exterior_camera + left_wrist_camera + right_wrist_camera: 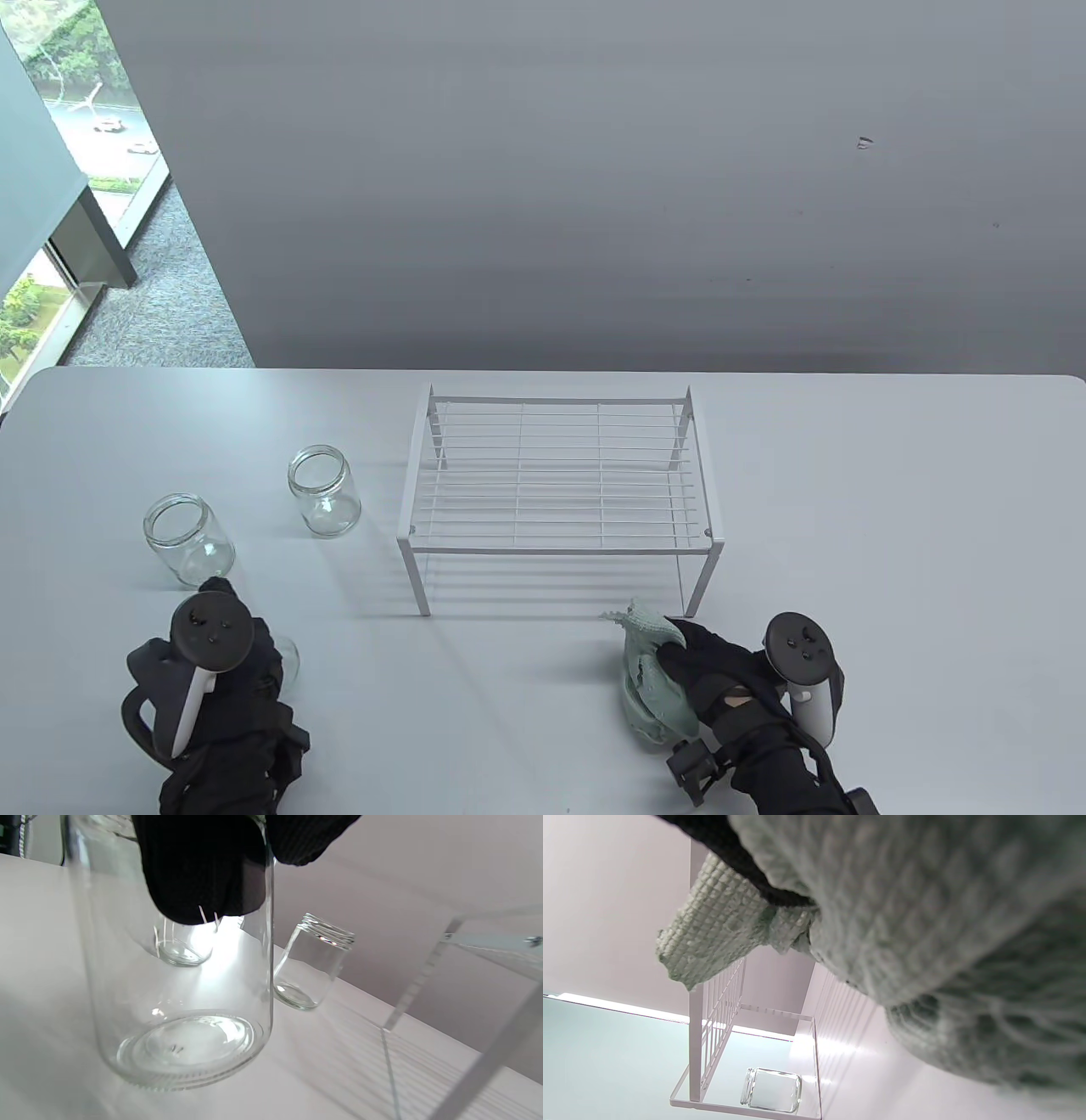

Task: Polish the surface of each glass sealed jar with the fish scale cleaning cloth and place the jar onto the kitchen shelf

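From the table view I note a white wire kitchen shelf [560, 475] standing near the middle of the white table [891, 509], its top grid bare. Two lidless glass jars stand upright to its left: one jar [325, 491] near the shelf's left legs, a second jar [188, 540] further left and nearer the table's front edge.

My left hand [229, 671] sits at the lower left, just in front of that second jar. A third jar [178, 984] is under it; in the table view only a sliver of glass shows at the hand's right side. The left wrist view shows this third jar close up, upright with its base on the table, and my gloved fingers [199, 870] wrapped over its upper wall, so the left hand is gripping it. The other two jars appear behind it, one seen through the glass.

My right hand [721, 679] sits at the lower right, just in front of the shelf's front right leg. It holds the pale green cleaning cloth [652, 679], bunched, with the fingers curled into it; the cloth's lower folds appear to rest on the table. The right wrist view, turned on its side, confirms the textured cloth filling most of the frame under a black fingertip [734, 853], with the shelf and one jar beyond.
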`<move>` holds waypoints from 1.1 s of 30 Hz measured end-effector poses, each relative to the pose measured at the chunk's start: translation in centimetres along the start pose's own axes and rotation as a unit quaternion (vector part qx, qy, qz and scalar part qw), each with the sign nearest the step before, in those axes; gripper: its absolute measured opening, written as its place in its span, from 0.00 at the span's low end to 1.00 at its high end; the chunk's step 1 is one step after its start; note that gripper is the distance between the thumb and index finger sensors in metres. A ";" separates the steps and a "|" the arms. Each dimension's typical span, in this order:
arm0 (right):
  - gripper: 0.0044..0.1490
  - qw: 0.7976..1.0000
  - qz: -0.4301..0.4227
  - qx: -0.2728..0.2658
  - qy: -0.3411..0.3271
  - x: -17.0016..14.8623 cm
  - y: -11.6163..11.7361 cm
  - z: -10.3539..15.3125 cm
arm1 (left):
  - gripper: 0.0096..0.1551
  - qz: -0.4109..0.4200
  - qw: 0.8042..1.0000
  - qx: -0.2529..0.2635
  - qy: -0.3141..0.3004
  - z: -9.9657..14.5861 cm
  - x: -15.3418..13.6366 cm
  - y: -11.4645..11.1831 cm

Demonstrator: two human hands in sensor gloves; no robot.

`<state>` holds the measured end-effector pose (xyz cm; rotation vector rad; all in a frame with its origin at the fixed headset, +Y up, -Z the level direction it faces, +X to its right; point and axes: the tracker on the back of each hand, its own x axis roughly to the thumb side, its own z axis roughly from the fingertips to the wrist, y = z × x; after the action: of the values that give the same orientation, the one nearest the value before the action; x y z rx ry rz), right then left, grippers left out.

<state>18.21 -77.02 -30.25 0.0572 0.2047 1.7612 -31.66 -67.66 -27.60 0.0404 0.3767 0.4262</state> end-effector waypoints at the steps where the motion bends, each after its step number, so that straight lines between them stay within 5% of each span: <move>1: 0.29 1.000 -0.002 -0.002 -0.002 0.0 0.0 0.0 | 0.37 0.013 1.000 -0.012 -0.015 0.2 0.4 -0.2; 6: 0.29 1.000 -0.008 -0.017 -0.014 0.2 0.0 0.1 | 0.34 0.094 0.984 -0.114 -0.097 1.0 3.3 -2.4; 14: 0.29 0.998 -0.018 -0.046 -0.037 0.3 -0.1 0.2 | 0.32 0.191 0.928 -0.271 -0.168 1.2 6.7 -7.2; 24: 0.29 0.992 -0.006 -0.084 -0.090 1.2 0.0 0.7 | 0.29 0.265 0.885 -0.325 -0.202 1.9 10.6 -10.1; 33: 0.29 0.987 0.018 -0.096 -0.131 1.8 0.3 0.9 | 0.28 0.375 0.827 -0.369 -0.199 2.6 12.4 -13.4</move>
<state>17.69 -75.21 -29.43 0.1527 -0.1573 1.7811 -14.99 -74.68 -31.01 -0.4917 -0.2661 1.3027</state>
